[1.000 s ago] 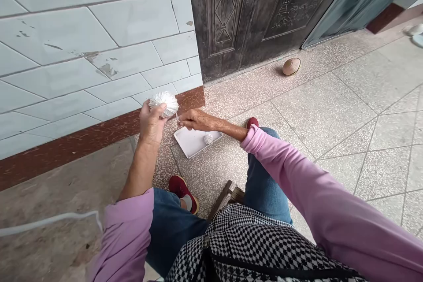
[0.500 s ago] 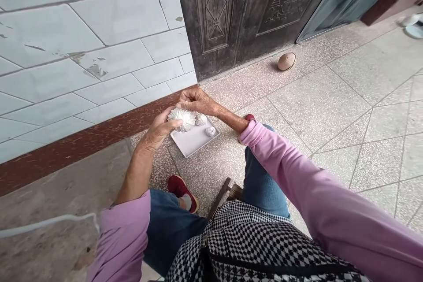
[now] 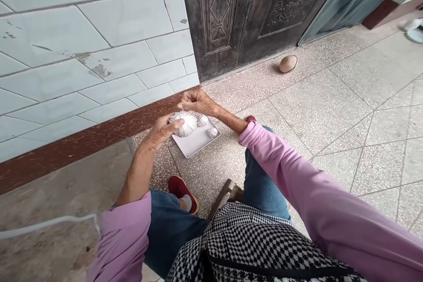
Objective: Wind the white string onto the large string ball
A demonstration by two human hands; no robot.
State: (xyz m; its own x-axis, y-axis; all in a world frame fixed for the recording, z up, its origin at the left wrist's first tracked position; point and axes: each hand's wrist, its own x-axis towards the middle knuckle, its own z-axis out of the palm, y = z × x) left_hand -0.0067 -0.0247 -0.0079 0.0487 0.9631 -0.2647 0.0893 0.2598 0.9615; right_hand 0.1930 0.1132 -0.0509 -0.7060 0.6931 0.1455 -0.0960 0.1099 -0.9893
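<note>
My left hand [image 3: 162,132]: It is gripping a round white pompom of thin, papery strips [image 3: 185,124], with the thumb over its near side.
My right hand [image 3: 197,102]: The fingers are bent and drawn together, just above and to the right of the pompom; I cannot tell if they pinch a thin strand.
Pompom risk: If my left thumb presses too hard, I think the soft strips could become flat or bent. If the grip is too loose, a pull from the right could turn it or make it slip out.
Shallow white rectangular tray [image 3: 197,144]: It lies on the floor below my hands; I cannot tell whether the pompom touches it.
Tray contents: Two small whitish ridged balls, the one [image 3: 202,120] just below my right hand, the other [image 3: 212,132] nearer to me.
Tray risk: A low sweep of my right hand could, I judge, roll these balls over the low rim.
</note>
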